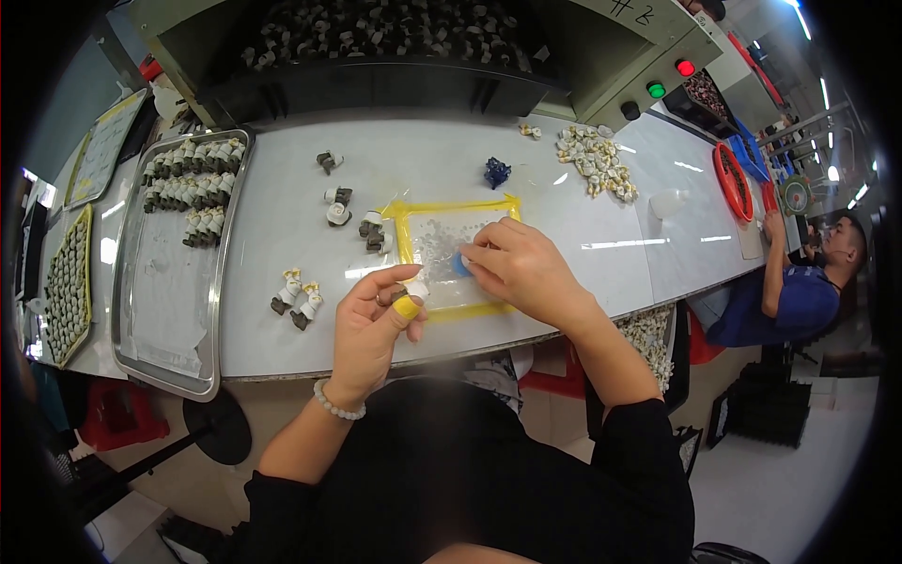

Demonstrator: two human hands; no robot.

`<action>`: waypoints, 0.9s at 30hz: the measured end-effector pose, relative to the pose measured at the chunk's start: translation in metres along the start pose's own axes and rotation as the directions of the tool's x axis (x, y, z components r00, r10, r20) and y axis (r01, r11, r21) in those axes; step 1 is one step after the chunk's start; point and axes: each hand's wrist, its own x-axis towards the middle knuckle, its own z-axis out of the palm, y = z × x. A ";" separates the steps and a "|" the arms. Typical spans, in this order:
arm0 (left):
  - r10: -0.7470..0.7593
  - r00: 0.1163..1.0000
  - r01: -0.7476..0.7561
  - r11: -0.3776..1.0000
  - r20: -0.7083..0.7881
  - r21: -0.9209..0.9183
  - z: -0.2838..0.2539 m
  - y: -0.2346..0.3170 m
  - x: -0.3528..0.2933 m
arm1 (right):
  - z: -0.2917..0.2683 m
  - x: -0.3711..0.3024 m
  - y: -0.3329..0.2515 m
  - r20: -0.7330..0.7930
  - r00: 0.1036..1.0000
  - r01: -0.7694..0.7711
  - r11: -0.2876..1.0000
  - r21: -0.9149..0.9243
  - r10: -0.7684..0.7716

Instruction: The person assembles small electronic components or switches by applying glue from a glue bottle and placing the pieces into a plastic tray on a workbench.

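My left hand (365,329), with yellow tape round its thumb, pinches a small white-and-grey figurine part (414,288). My right hand (526,273) is closed at the fingertips on a small blue round piece (459,264), whose full shape the fingers partly hide. Both hands are over a clear sheet (437,242) edged with yellow tape and dotted with small droplets or marks. Left of it lie several white-and-grey figurine parts (373,231). Two more parts (306,305), with yellowish tops, rest nearer to my left forearm. A dark blue crumpled lump (497,172) is beyond the sheet.
A metal tray (169,282) holds rows of figurine parts at left. White-and-yellow pieces (597,162) are heaped at right. A dark bin (376,86) of parts stands at the back, below a frame with lit buttons (656,89). A co-worker (789,291) sits at far right.
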 end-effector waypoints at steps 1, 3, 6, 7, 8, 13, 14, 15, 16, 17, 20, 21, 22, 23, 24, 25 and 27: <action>0.014 1.000 -0.014 1.000 -0.006 -0.020 0.002 -0.002 0.001 | 0.000 0.000 0.001 -0.022 1.000 -0.022 0.999 0.040 0.022; 0.030 0.999 -0.031 0.999 -0.019 -0.041 0.003 -0.006 0.002 | 0.001 -0.004 0.000 -0.038 0.995 -0.092 0.989 0.115 0.097; 0.011 0.999 -0.012 1.000 -0.033 -0.008 0.007 -0.010 0.004 | -0.001 -0.010 0.000 -0.012 0.969 -0.233 0.928 0.291 0.247; -0.011 0.999 0.010 0.999 -0.042 -0.033 0.008 -0.011 0.004 | -0.001 -0.011 -0.001 0.030 0.949 -0.300 0.872 0.386 0.313; -0.036 0.998 0.033 0.998 -0.050 -0.059 0.009 -0.011 0.005 | -0.002 -0.012 -0.003 0.032 0.948 -0.303 0.872 0.385 0.316; -0.015 1.000 0.015 0.999 -0.014 -0.040 0.008 -0.012 0.006 | -0.005 -0.016 -0.012 0.076 0.921 -0.348 0.721 0.599 0.382; -0.002 1.000 0.002 0.999 -0.006 -0.035 0.007 -0.014 0.006 | -0.006 -0.016 -0.015 0.078 0.921 -0.348 0.720 0.601 0.381; -0.002 1.000 0.002 0.999 -0.009 -0.035 0.007 -0.014 0.006 | -0.007 -0.015 -0.018 0.081 0.923 -0.345 0.715 0.609 0.376; 0.002 1.000 -0.002 0.999 -0.001 -0.032 0.007 -0.014 0.006 | -0.008 -0.014 -0.021 0.084 0.924 -0.342 0.709 0.617 0.372; 0.005 1.000 -0.005 1.000 0.009 -0.029 0.007 -0.014 0.006 | -0.009 -0.013 -0.024 0.085 0.924 -0.342 0.709 0.617 0.373; -0.003 1.000 0.003 0.999 0.007 -0.042 0.004 -0.016 0.006 | -0.010 -0.012 -0.028 0.123 0.922 -0.359 0.691 0.627 0.368; -0.004 1.000 0.004 0.999 0.007 -0.043 0.004 -0.016 0.006 | -0.009 -0.012 -0.029 0.119 0.924 -0.355 0.702 0.617 0.363; 0.001 1.000 -0.001 0.999 0.015 -0.050 0.003 -0.016 0.006 | -0.009 -0.012 -0.029 0.115 0.927 -0.350 0.713 0.608 0.357; 0.007 1.000 -0.006 0.998 0.022 -0.057 0.003 -0.016 0.006 | -0.007 -0.012 -0.029 0.116 0.927 -0.350 0.713 0.607 0.357; 0.007 1.000 -0.006 0.998 0.021 -0.058 0.003 -0.017 0.006 | -0.005 -0.012 -0.029 0.084 0.941 -0.308 0.731 0.608 0.327; 0.005 1.000 -0.004 0.999 0.014 -0.053 0.003 -0.017 0.006 | -0.004 -0.012 -0.029 0.052 0.954 -0.264 0.749 0.608 0.295; 0.003 1.000 -0.003 0.999 0.003 -0.047 0.003 -0.018 0.005 | -0.006 -0.011 -0.032 0.081 0.954 -0.280 0.770 0.574 0.287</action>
